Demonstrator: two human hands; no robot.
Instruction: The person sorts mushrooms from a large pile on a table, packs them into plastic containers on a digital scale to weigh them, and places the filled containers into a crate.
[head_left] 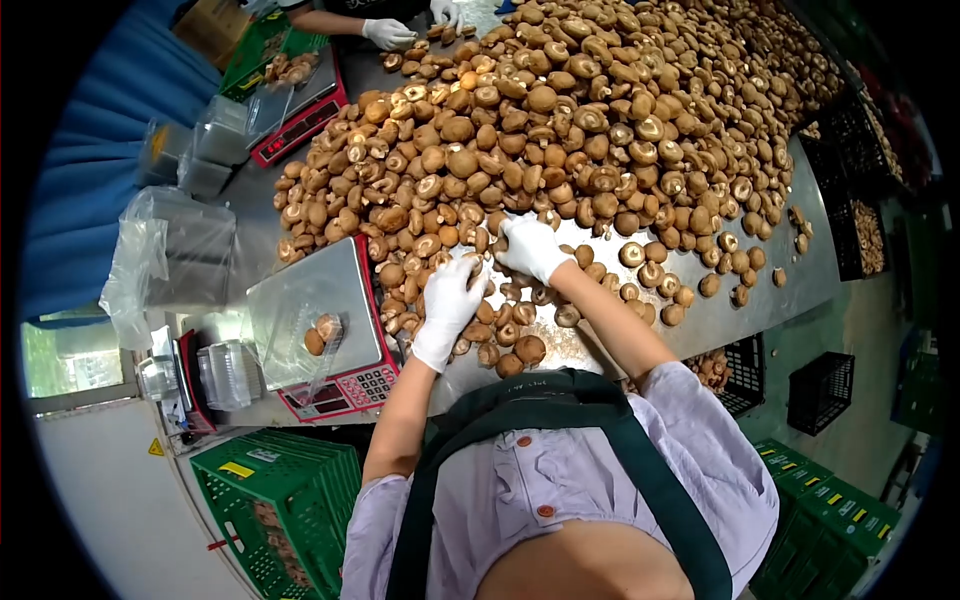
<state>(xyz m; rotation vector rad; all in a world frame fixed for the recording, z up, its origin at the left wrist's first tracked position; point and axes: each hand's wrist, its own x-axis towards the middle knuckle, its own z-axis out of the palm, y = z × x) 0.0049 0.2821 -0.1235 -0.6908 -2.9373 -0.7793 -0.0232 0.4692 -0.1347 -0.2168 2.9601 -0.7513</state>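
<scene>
A large heap of brown mushrooms [560, 120] covers much of the metal table [720, 315]. Both my hands wear white gloves and reach to the near edge of the heap. My left hand [452, 305] rests among mushrooms with its fingers bent, touching some near the fingertips. Just to its right, my right hand [532, 247] has its fingertips down in the mushrooms; what they hold, if anything, is hidden. Left of my hands, a red-framed scale [290, 300] carries a clear plastic tray [326, 350] with a few mushrooms in it.
Clear plastic trays [185, 240] are stacked at the left, by a second scale [300, 125]. Across the table a co-worker's gloved hands [390, 34] are at the mushrooms. Green crates [275, 500] stand below left, black crates [820, 392] at the right.
</scene>
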